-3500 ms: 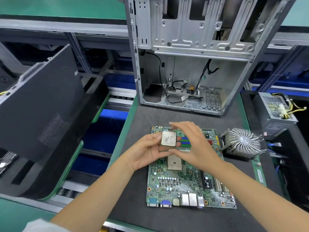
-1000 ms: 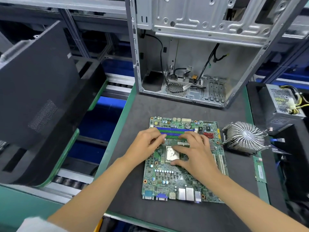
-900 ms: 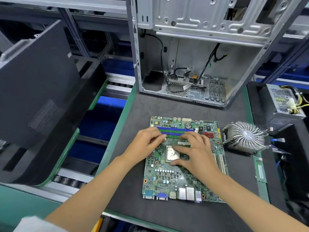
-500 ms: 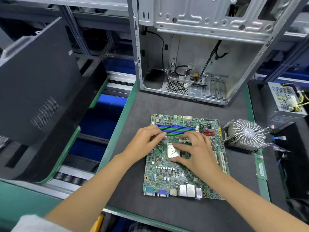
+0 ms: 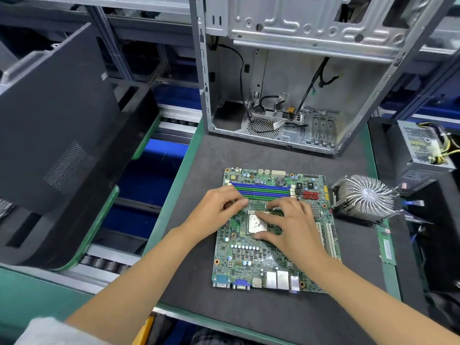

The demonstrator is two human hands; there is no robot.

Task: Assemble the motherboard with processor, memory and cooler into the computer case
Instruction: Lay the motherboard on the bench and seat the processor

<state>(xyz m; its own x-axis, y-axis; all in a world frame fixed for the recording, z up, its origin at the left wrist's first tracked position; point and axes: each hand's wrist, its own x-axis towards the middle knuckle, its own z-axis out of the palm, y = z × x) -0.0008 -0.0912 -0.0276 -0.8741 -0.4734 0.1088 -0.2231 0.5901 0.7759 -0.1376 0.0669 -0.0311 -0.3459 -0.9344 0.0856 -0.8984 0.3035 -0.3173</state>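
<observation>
The green motherboard [image 5: 249,265] lies flat on the dark mat in front of me. The silver processor [image 5: 257,224] sits on its socket at the board's middle. My right hand [image 5: 291,227] has its thumb at the processor's near edge and its forefinger along the far edge, pinching it. My left hand [image 5: 219,212] rests bent fingertips on the board at the socket's far left corner, holding nothing. The finned cooler [image 5: 366,197] stands just right of the board. A memory stick [image 5: 385,247] lies by the mat's right edge. The open computer case [image 5: 286,70] stands behind the board.
A power supply [image 5: 423,145] with loose cables sits at the far right. A black side panel [image 5: 54,115] leans on a black tray at the left, over a roller conveyor. Cables hang inside the case. The mat's green edge [image 5: 174,195] runs along the left.
Earlier both hands held the processor up above the board; now it lies on the socket. Over the last second the hands have hardly moved.
</observation>
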